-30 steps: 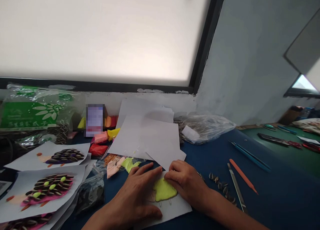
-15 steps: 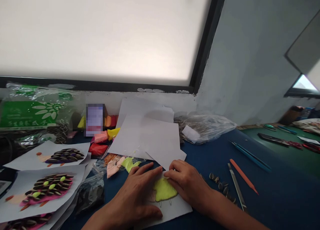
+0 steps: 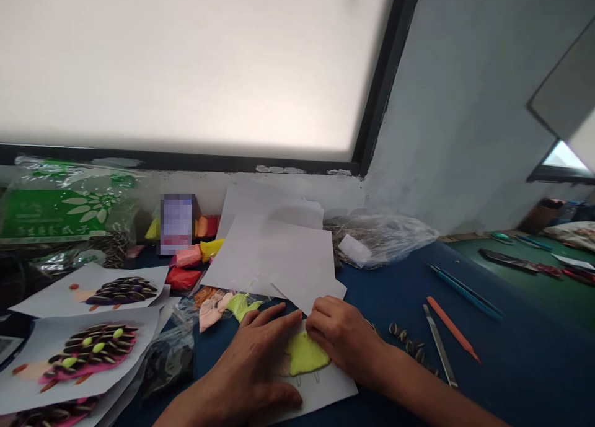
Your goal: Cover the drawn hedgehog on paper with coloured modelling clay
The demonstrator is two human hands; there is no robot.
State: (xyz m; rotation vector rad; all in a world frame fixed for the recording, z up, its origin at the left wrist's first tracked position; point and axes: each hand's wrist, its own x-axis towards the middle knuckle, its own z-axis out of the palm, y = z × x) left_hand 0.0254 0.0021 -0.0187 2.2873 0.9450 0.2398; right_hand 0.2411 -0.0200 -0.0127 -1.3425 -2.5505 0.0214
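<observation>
A flat patch of yellow-green modelling clay [image 3: 307,354] covers part of a drawing on a white sheet of paper [image 3: 325,391]. Pencilled legs show below the clay, and a pale peach piece joins its left side. My left hand [image 3: 255,359] lies open over the sheet's left part, fingers stretched out and thumb near the lower edge. At the clay's upper right edge, my right hand [image 3: 341,337] is closed, fingers curled together and touching the clay. Its fingertips are hidden, so I cannot tell whether anything is between them.
Sunflower seeds [image 3: 409,343], a metal blade-like tool [image 3: 439,343], an orange tool [image 3: 453,328] and blue tweezers [image 3: 465,290] lie at right. Finished hedgehog pictures [image 3: 88,352] are stacked at left. Clay packets [image 3: 183,278] and blank sheets [image 3: 279,253] are behind.
My right hand's fingers have shifted very slightly at the clay's upper edge. My left hand and the sheet look still.
</observation>
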